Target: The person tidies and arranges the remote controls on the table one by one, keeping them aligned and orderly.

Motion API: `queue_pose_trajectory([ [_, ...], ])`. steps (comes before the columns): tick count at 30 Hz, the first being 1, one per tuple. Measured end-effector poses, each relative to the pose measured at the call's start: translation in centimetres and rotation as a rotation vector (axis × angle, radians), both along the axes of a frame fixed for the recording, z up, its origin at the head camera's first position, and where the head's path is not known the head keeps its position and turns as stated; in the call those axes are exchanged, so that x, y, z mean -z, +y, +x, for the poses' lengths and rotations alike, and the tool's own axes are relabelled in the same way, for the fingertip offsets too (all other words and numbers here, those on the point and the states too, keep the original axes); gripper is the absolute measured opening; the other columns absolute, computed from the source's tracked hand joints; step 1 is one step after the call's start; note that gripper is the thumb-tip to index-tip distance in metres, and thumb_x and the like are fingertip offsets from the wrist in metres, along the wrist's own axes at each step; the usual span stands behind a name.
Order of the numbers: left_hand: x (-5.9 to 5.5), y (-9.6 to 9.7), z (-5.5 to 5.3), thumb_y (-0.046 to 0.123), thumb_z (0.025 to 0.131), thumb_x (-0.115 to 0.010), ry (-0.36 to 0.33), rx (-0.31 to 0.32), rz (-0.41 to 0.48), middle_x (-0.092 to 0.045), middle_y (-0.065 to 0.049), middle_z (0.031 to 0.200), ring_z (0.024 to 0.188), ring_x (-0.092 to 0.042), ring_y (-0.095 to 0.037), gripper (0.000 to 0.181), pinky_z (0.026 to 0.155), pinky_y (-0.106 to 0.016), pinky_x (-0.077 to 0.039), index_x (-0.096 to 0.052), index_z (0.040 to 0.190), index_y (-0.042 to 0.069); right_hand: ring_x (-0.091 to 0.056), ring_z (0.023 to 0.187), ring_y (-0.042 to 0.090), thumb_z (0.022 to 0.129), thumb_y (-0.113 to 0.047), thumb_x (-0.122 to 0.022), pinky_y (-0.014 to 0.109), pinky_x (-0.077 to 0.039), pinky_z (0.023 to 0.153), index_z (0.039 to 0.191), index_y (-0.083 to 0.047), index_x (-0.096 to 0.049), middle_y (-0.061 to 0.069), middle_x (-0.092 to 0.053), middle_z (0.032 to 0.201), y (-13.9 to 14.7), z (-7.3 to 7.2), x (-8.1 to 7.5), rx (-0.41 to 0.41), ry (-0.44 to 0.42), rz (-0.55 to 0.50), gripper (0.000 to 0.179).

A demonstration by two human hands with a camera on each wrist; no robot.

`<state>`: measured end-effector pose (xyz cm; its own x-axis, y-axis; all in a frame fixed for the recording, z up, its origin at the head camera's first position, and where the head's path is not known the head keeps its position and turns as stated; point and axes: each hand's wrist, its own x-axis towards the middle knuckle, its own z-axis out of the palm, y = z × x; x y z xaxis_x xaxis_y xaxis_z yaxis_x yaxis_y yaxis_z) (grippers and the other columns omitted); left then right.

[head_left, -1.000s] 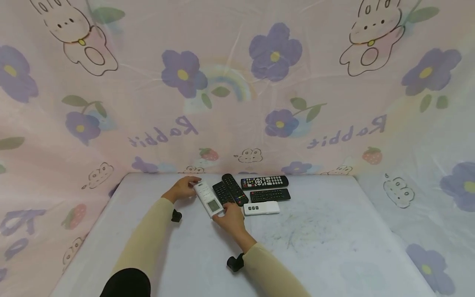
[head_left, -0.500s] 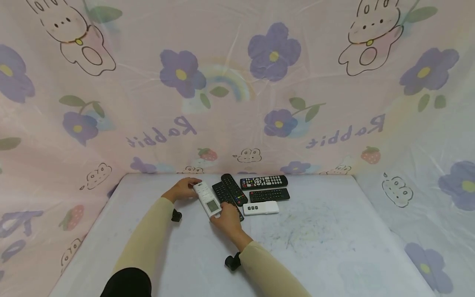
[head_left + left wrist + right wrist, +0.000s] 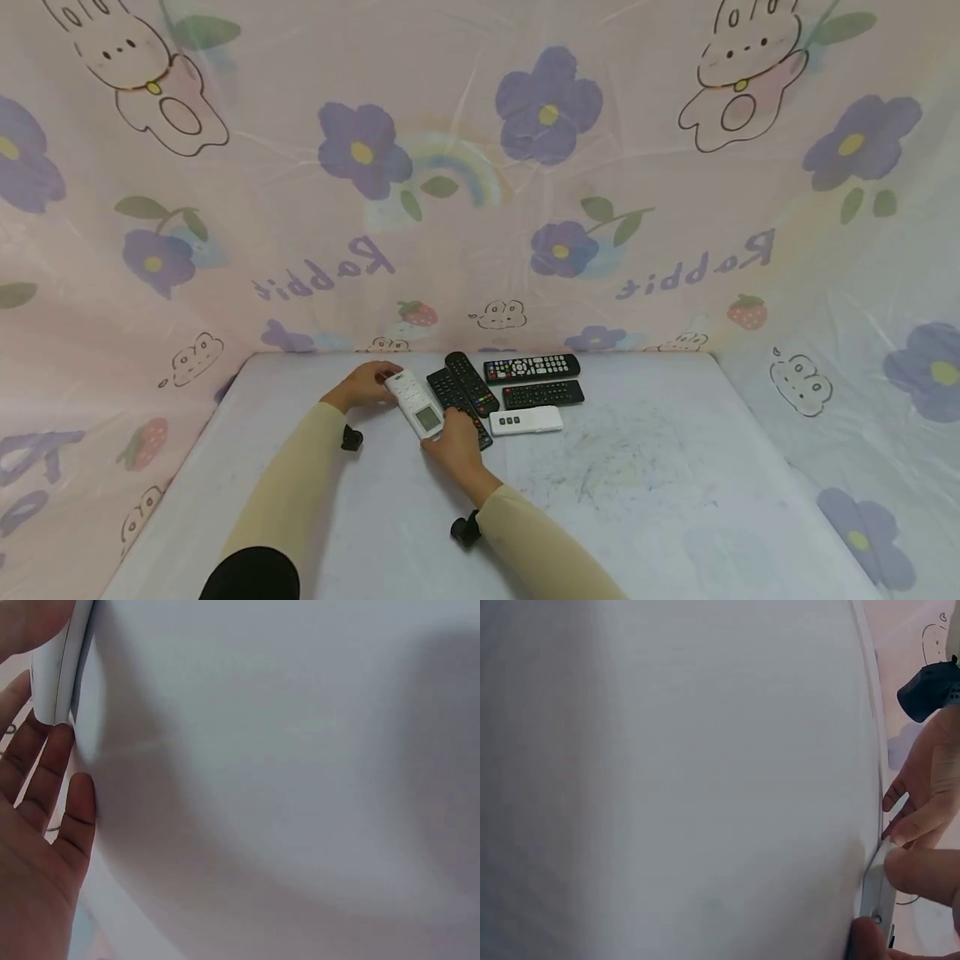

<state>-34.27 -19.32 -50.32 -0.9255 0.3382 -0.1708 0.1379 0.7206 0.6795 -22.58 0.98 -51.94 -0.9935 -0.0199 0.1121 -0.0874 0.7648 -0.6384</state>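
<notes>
A white air conditioner remote (image 3: pixel 416 407) with a small grey screen lies slanted in the head view. My left hand (image 3: pixel 363 386) pinches its far end. At the near end, beside the screen, my right hand (image 3: pixel 456 446) grips it between thumb and fingers. The left wrist view has the remote's rounded white end (image 3: pixel 54 686) between my thumb and fingers. In the right wrist view, its edge (image 3: pixel 877 889) runs between both hands. Close on the right is a black remote (image 3: pixel 444 387), partly covered by a second black remote (image 3: pixel 472 384) and my right hand.
To the right, a black remote with white buttons (image 3: pixel 532 367), a smaller black remote (image 3: pixel 543 395) and a white remote with dark buttons (image 3: pixel 526 421) lie in a column. They rest on a white table (image 3: pixel 637 517). Behind it hangs a patterned curtain (image 3: pixel 450 275).
Both hands and the white air conditioner remote have shifted slightly left. More of the lower end of the black remote beside my right hand shows now. The other remotes keep their arrangement.
</notes>
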Motion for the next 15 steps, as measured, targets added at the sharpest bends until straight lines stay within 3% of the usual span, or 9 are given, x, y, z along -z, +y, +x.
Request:
queue_pose_trajectory([
  [5,0.49,-0.80,0.05,0.015,0.073,-0.082,-0.021,-0.024,0.022,-0.058,-0.016,0.127,0.114,-0.054,-0.031,0.065,0.100,-0.047,-0.044,-0.056,0.132,0.006,-0.064,0.080,0.022,0.067,-0.020,-0.085,0.034,-0.055,0.068,0.104,0.009,-0.064,0.016,-0.067,0.091,-0.13,0.12,0.10,-0.010,0.013,0.034,0.051],
  [15,-0.02,-1.00,0.67,0.015,0.072,-0.083,-0.025,-0.028,0.037,-0.057,-0.018,0.128,0.117,-0.054,-0.035,0.064,0.102,-0.049,-0.042,-0.056,0.130,0.005,-0.059,0.076,0.019,0.062,-0.017,-0.085,0.033,-0.052,0.067,0.106,0.007,-0.065,0.013,-0.064,0.090,0.05,-0.22,0.38,0.006,0.010,-0.025,0.054],
])
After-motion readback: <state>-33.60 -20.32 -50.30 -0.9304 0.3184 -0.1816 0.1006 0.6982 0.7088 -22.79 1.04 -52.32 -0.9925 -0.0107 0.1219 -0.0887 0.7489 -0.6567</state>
